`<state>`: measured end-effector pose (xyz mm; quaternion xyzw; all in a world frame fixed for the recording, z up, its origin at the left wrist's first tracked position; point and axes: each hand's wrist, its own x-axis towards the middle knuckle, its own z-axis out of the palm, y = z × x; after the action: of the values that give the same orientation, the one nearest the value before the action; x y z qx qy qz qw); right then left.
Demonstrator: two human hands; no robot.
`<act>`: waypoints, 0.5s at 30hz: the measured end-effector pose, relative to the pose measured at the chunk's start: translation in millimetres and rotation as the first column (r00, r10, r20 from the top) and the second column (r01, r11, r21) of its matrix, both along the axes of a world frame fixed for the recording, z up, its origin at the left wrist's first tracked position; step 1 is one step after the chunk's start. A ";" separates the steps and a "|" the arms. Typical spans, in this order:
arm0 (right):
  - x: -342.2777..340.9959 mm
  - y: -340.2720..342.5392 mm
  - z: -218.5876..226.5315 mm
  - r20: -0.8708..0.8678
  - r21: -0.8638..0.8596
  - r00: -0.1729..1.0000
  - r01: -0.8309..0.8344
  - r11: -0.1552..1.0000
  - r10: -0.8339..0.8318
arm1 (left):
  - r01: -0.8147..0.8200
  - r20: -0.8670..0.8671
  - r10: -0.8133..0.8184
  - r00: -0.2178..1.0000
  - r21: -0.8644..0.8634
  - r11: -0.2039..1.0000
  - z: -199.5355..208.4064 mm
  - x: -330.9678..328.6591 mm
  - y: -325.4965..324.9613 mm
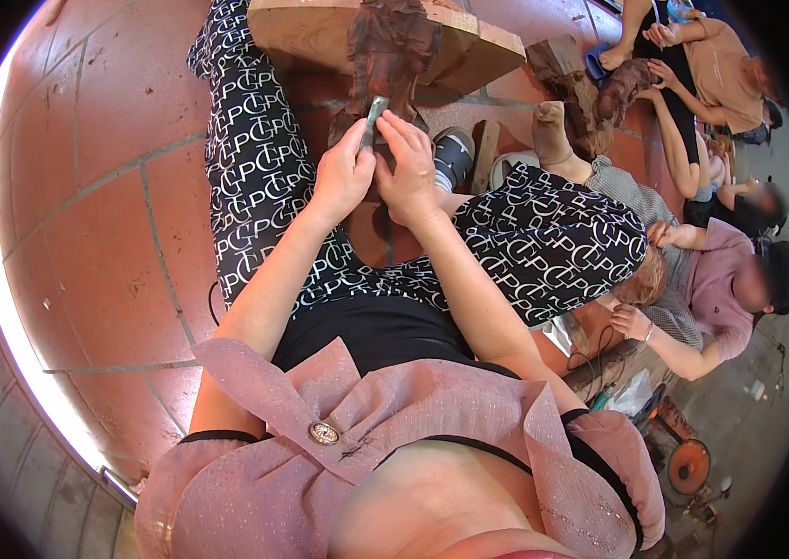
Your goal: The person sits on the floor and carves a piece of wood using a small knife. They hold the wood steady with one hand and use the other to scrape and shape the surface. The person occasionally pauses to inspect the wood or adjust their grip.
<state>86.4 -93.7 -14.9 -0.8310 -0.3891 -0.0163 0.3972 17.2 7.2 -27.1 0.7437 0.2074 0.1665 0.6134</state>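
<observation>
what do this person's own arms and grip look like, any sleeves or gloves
The left forearm and right forearm are bare, with no glove on the left grip or right grip. The short sleeves are pale pink with black edging. No cables show on either arm.

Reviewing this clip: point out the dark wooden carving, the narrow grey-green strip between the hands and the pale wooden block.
Dark wooden carving (391, 54): head view, its upper part.
Narrow grey-green strip (375, 116): head view, its upper half.
Pale wooden block (299, 28): head view, its left part.
</observation>
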 end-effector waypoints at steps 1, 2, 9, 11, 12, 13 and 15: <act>-3.2 -0.8 -2.2 0.014 -0.023 1.000 -0.002 1.000 0.003 | -0.009 0.006 0.009 1.000 0.015 1.000 -1.6 -3.0 -1.3; -6.2 -1.4 -3.0 0.028 -0.045 1.000 -0.004 0.999 0.006 | -0.019 0.011 0.018 1.000 0.031 0.999 -2.2 -6.0 -1.9; -11.6 -1.3 -1.5 0.019 -0.151 0.998 -0.059 0.987 0.062 | 0.028 -0.172 -0.034 0.985 -0.037 0.999 4.5 -18.6 5.3; -6.3 0.3 -3.8 0.006 -0.055 0.999 -0.047 0.997 0.048 | 0.025 -0.002 -0.025 1.000 0.016 1.000 5.6 -10.9 7.0; -5.9 0.1 -4.7 -0.007 -0.011 0.999 -0.040 0.999 0.039 | 0.022 0.079 -0.025 0.997 0.037 0.999 4.3 -8.4 7.1; -5.3 0.6 -4.1 -0.009 -0.019 0.999 -0.035 0.999 0.035 | 0.038 0.035 -0.038 0.999 0.017 0.999 1.4 -6.0 9.3; -2.1 2.9 0.7 -0.009 -0.033 1.000 -0.026 0.999 0.025 | 0.065 -0.049 -0.066 0.997 -0.022 0.998 -2.5 -0.6 15.4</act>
<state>84.3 -90.8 -14.2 -0.8326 -0.3982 -0.0011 0.3851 16.6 22.6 -29.6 0.7478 0.1998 0.1254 0.6206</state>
